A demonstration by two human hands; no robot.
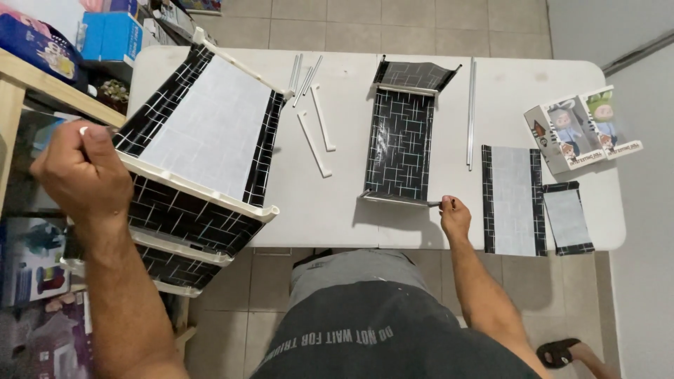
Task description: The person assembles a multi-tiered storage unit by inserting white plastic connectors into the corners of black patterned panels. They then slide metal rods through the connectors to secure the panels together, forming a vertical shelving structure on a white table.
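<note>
left hand [83, 172] closed in a grip on the upper corner of a tiered rack [200, 151], tilted, off the left edge of the white counter [351, 126]: cream plastic rails, black panels with white line pattern, pale grey top face. right hand [455, 216] pinching a thin metal rod [432, 203] at the near end of a smaller black patterned panel [400, 140] lying flat mid-counter. loose white strips [316, 130] between the two.

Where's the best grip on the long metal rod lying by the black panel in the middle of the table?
Probably pinch the long metal rod mid-length from above, fingers on its two long sides. It lies flat on the white table, running away from the person, with bare tabletop on both sides between the black panel and the grey-faced panel.
</note>
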